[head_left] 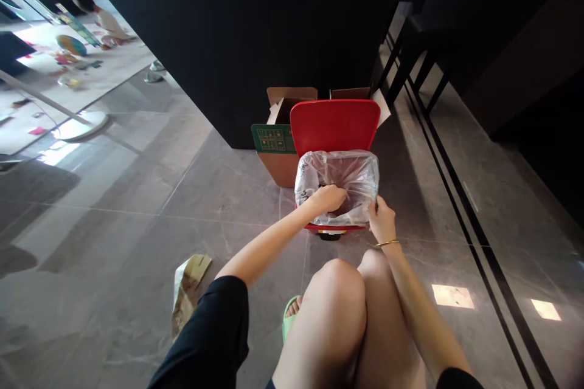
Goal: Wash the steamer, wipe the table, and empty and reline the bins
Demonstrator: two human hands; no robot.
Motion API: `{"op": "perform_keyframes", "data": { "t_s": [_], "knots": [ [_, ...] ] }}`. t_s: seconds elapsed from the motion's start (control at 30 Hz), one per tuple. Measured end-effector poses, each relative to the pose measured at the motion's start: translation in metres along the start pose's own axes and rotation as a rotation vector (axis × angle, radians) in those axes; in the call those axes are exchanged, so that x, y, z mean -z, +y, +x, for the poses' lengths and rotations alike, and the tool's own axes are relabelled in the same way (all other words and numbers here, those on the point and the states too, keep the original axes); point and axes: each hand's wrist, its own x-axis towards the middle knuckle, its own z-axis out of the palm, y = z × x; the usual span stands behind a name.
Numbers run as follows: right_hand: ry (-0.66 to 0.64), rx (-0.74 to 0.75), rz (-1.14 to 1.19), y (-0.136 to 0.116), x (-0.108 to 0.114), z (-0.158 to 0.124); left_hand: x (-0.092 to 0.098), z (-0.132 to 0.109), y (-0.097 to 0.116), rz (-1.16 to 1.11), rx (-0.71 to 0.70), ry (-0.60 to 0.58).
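Observation:
A red trash bin (pixel 314 228) stands in front of my knees, its red lid (pixel 335 126) raised at the back. A clear plastic bag (pixel 358 169) lines it and folds over the rim. My left hand (pixel 331 198) reaches over the opening with its fingers curled downward inside the liner; whatever they hold is hidden. At the front right corner, my right hand (pixel 382 219) pinches the bag's edge against the rim. A gold bangle (pixel 387 244) circles that wrist.
Behind the bin, an open cardboard box (pixel 278 165) rests against a black panel (pixel 237 30). Crumpled brown paper (pixel 191 285) lies on the floor at left. Chair legs (pixel 410 67) stand back right. A person (pixel 107 21) sits among toys far left, beyond a white stand base (pixel 82 126).

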Motion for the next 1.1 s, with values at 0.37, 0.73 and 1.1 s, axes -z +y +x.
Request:
{"op": "perform_keyframes", "data": {
  "t_s": [0.37,0.73,1.1],
  "knots": [
    [0.099,0.11,0.035,0.014,-0.008,-0.008,0.05,-0.018,-0.105,-0.404,0.349,0.436],
    [0.044,0.131,0.006,0.018,-0.016,-0.007,0.057,0.009,-0.041,0.047,0.07,0.563],
    [0.081,0.101,0.035,0.011,-0.019,-0.01,0.081,0.063,-0.049,-0.144,0.112,0.164]
  ]
}}
